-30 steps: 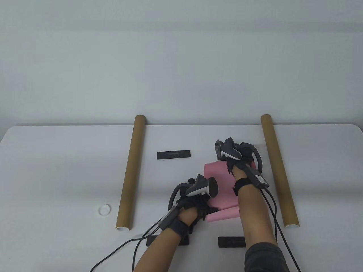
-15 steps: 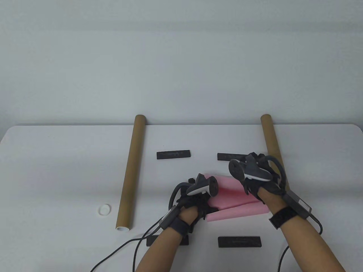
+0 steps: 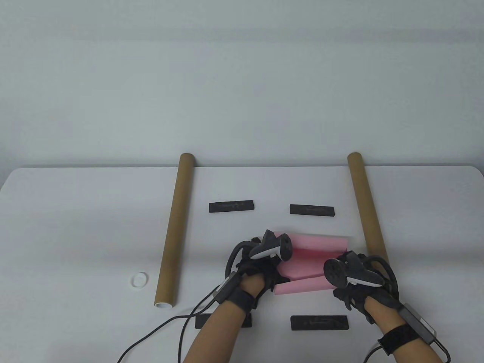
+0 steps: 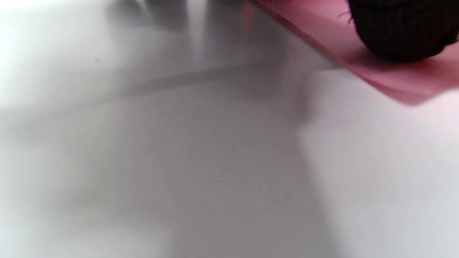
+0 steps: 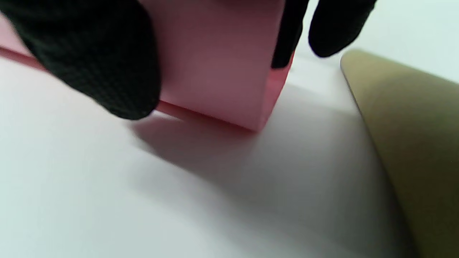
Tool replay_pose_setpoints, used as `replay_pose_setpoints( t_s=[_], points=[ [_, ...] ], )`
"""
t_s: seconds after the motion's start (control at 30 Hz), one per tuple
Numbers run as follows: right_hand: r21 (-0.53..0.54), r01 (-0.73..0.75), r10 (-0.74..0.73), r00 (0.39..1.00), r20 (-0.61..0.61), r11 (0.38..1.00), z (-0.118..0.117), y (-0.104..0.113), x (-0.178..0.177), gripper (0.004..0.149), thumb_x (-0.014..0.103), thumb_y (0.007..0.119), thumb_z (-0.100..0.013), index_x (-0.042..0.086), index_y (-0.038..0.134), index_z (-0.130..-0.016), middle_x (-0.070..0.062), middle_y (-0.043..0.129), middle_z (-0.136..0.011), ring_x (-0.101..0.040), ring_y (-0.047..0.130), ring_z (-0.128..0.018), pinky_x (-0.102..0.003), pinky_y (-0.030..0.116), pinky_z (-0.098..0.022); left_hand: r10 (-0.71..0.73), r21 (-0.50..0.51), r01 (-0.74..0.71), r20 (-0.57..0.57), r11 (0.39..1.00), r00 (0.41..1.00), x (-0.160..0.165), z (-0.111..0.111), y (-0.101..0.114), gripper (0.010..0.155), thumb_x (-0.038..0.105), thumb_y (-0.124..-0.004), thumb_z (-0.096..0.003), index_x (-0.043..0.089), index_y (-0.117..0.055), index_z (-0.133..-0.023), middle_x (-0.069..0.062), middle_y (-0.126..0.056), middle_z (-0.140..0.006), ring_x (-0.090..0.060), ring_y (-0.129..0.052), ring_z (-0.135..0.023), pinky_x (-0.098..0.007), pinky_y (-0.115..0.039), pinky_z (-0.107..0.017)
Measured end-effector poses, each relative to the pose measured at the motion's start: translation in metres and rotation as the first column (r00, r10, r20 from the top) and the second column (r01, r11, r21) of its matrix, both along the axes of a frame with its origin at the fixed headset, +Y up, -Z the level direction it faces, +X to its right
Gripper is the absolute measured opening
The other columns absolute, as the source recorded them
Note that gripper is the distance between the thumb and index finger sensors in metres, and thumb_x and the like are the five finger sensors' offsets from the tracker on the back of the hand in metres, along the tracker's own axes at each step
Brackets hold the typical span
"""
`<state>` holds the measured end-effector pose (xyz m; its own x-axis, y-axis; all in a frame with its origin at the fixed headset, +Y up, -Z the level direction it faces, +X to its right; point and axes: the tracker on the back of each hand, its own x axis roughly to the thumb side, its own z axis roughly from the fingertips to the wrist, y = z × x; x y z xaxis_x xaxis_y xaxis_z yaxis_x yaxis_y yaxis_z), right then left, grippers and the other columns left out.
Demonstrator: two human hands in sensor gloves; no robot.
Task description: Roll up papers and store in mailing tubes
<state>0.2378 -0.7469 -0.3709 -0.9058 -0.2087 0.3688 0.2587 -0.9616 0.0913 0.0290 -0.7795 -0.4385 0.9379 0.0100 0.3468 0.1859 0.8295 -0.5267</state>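
Centrally, near the table's near edge, a partly rolled pink paper (image 3: 310,261) lies between two brown mailing tubes (image 3: 174,230). The left hand (image 3: 261,268) grips the roll's left end, fingers curled. The right hand (image 3: 355,280) pinches its right end, thumb (image 5: 93,61) opposite fingertips (image 5: 333,28).

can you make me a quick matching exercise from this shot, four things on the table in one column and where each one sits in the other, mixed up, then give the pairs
Things:
1. pink paper
2. white cap
3. left tube
4. right tube

Places:
A. lies just beside the right hand
B. held between both hands, the left hand on its other end
C. on the table left of the left tube's near end
D. lies left of the far-left black bar

Pairs: 1-B, 2-C, 3-D, 4-A
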Motion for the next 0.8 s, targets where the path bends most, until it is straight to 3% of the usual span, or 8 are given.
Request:
replay_pose_setpoints(
  t_s=[0.07,0.2,0.37,0.43,0.53,0.6,0.7,0.8],
  points=[
    [0.052,0.029,-0.028,0.999,-0.025,0.998,0.007,0.009,-0.004,0.037,0.039,0.097,-0.04,0.022,0.091,-0.072,-0.005,0.094,-0.08,-0.039,0.085,-0.09,-0.064,0.069,-0.068,0.034,0.001,-0.034,-0.006,0.999,0.999,-0.005,-0.001,0.007,0.091,0.073,-0.074,-0.0306,0.043,-0.033,-0.106,0.003,-0.028,-0.117,-0.04,-0.037,-0.111,-0.059,-0.046,-0.077],
    [0.093,0.022,-0.023,1.0,0.005,0.995,0.02,0.032,-0.015,0.035,0.04,0.097,-0.041,0.022,0.091,-0.071,-0.006,0.094,-0.079,-0.04,0.085,-0.089,-0.065,0.069,-0.067,0.215,0.096,-0.209,-0.061,0.973,0.975,-0.026,-0.002,0.039,0.068,0.055,-0.083,-0.0374,0.039,-0.062,-0.1,0.006,-0.072,-0.107,-0.033,-0.07,-0.104,-0.056,-0.058,-0.075],
    [0.13,0.042,-0.048,0.998,0.04,0.991,0.039,0.055,-0.04,0.035,0.04,0.096,-0.042,0.022,0.091,-0.071,-0.006,0.095,-0.079,-0.04,0.086,-0.088,-0.065,0.069,-0.067,0.395,0.255,-0.372,-0.045,0.893,0.918,-0.063,0.018,0.092,0.051,0.046,-0.076,-0.0424,0.036,-0.076,-0.092,0.006,-0.088,-0.094,-0.028,-0.087,-0.093,-0.053,-0.064,-0.073],
    [0.143,0.097,-0.104,0.993,0.046,0.985,0.046,0.061,-0.05,0.034,0.04,0.096,-0.042,0.021,0.092,-0.07,-0.007,0.095,-0.078,-0.041,0.086,-0.087,-0.065,0.07,-0.066,0.425,0.287,-0.408,0.005,0.867,0.905,-0.075,0.037,0.105,0.056,0.052,-0.073,-0.0418,0.033,-0.076,-0.094,0.004,-0.089,-0.094,-0.029,-0.087,-0.093,-0.054,-0.064,-0.072],
    [0.148,0.205,-0.214,0.976,0.042,0.967,0.053,0.064,-0.059,0.034,0.04,0.096,-0.042,0.021,0.092,-0.07,-0.007,0.095,-0.077,-0.042,0.087,-0.086,-0.066,0.07,-0.065,0.407,0.262,-0.417,0.094,0.87,0.909,-0.088,0.069,0.113,0.088,0.073,-0.073,-0.0298,0.026,-0.065,-0.103,-0.002,-0.081,-0.103,-0.034,-0.08,-0.099,-0.057,-0.061,-0.074],
    [0.135,0.259,-0.266,0.963,0.041,0.957,0.056,0.063,-0.065,0.033,0.039,0.096,-0.042,0.02,0.092,-0.069,-0.008,0.096,-0.076,-0.042,0.088,-0.085,-0.066,0.07,-0.065,0.369,0.267,-0.407,0.182,0.873,0.911,-0.091,0.092,0.113,0.1,0.077,-0.076,-0.0249,0.024,-0.056,-0.107,-0.004,-0.074,-0.107,-0.036,-0.074,-0.103,-0.058,-0.058,-0.075],
    [0.12,0.259,-0.261,0.965,-0.001,0.958,0.064,0.06,-0.076,0.033,0.039,0.096,-0.043,0.02,0.092,-0.069,-0.008,0.096,-0.076,-0.043,0.088,-0.084,-0.066,0.07,-0.064,0.213,0.392,-0.306,0.263,0.868,0.941,-0.094,0.125,0.104,0.108,0.078,-0.082,-0.0225,0.021,-0.049,-0.109,-0.005,-0.069,-0.11,-0.037,-0.07,-0.106,-0.058,-0.057,-0.076],
    [0.092,0.289,-0.287,0.957,-0.038,0.953,0.071,0.058,-0.084,0.034,0.039,0.096,-0.043,0.02,0.093,-0.069,-0.008,0.096,-0.076,-0.043,0.088,-0.084,-0.066,0.07,-0.064,0.053,0.569,-0.224,0.301,0.791,0.952,-0.094,0.146,0.089,0.111,0.074,-0.089,-0.0213,0.018,-0.048,-0.109,-0.007,-0.069,-0.109,-0.036,-0.072,-0.105,-0.059,-0.058,-0.076]
  ],
)
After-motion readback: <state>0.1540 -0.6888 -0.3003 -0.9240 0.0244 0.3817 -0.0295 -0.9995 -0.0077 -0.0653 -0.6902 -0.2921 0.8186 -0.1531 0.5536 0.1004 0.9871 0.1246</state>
